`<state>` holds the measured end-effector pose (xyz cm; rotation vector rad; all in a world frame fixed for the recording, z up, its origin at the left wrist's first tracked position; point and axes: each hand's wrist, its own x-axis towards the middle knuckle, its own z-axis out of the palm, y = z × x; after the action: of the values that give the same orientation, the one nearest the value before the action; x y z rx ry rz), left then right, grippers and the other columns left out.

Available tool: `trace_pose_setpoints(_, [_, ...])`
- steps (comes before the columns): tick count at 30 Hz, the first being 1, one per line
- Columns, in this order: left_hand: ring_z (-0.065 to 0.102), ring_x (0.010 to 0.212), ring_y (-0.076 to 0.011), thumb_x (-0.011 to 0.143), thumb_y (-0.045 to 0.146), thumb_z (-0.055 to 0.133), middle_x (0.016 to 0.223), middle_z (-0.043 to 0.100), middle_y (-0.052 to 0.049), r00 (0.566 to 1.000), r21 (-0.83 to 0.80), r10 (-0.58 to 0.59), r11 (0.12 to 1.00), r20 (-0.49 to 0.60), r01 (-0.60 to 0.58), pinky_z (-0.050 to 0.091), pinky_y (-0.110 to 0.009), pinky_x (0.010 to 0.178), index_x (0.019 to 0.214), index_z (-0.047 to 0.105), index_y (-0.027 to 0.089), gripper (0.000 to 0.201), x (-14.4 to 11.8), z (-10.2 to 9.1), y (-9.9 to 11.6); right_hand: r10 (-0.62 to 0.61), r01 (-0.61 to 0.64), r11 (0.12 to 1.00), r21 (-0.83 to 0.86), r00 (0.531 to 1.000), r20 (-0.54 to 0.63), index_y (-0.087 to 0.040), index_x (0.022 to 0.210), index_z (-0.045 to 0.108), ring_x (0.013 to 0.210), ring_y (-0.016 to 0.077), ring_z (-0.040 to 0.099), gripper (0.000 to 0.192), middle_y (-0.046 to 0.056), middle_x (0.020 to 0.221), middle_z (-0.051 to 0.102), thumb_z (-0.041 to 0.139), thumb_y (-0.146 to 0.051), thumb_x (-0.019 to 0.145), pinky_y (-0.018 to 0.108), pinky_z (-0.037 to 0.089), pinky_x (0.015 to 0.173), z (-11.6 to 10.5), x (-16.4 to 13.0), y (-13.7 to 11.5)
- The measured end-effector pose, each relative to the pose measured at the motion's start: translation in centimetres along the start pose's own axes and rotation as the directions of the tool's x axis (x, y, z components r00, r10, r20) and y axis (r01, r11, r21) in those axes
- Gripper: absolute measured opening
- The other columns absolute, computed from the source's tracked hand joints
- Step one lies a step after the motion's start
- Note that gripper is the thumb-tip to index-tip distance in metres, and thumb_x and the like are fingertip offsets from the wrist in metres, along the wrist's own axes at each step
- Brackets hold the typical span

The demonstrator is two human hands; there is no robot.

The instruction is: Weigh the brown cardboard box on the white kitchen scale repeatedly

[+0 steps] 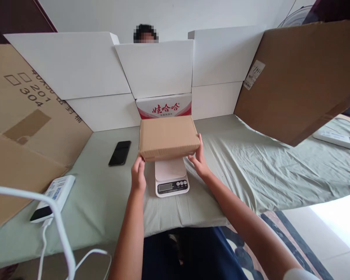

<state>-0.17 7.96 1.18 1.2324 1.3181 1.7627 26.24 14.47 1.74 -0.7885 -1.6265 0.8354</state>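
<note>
Left of the left hand (pixel 138 174) lies a flat black phone (pixel 120 153) on the pale green sheet (pixel 251 171). That hand's fingers (pixel 140 161) press the near left corner of a closed plain brown rectangular cardboard box (pixel 168 137). The box sits between both hands, over a small white digital kitchen scale (pixel 171 179). The right hand (pixel 198 160) holds the box's right end, fingers (pixel 200 142) narrowly spread up its side.
</note>
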Motion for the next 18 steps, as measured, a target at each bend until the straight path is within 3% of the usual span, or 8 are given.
trace_pose_setpoints(3, [0.055,0.147,-0.0383,0.086,0.083,0.056,0.141,0.07,-0.022,1.0,0.009,-0.021,1.0,0.01,0.021,0.043,-0.048,0.123,0.135,0.07,0.014,0.085,-4.4,-0.9,-0.2,0.045,-0.045,0.999,0.0,0.999,-0.007,-0.032,0.171,0.002,0.17,0.0332,0.011,0.106,0.008,0.182,0.01,0.058,-0.076,0.093,0.06,0.015,0.138,-0.8,-3.5,-0.7])
trace_pose_setpoints(6, [0.055,0.146,-0.0389,0.082,0.087,0.055,0.142,0.069,-0.023,0.997,0.02,-0.074,0.997,-0.014,0.075,0.044,-0.051,0.122,0.138,0.07,0.015,0.093,-6.7,-1.6,-0.7,0.051,-0.05,0.999,-0.013,0.999,0.013,-0.033,0.171,0.006,0.17,0.0343,0.012,0.1,0.008,0.181,0.013,0.056,-0.074,0.095,0.059,0.016,0.138,-1.1,-5.4,-0.9])
trace_pose_setpoints(18, [0.053,0.15,-0.0365,0.089,0.08,0.055,0.148,0.067,-0.02,0.998,0.023,-0.06,0.998,0.015,0.059,0.039,-0.05,0.126,0.141,0.068,0.018,0.083,-6.5,-2.0,-0.8,0.036,-0.035,0.998,-0.054,0.999,0.019,-0.032,0.171,0.01,0.168,0.0347,0.017,0.097,0.009,0.179,0.019,0.056,-0.073,0.095,0.057,0.019,0.137,-1.0,-5.2,-1.1])
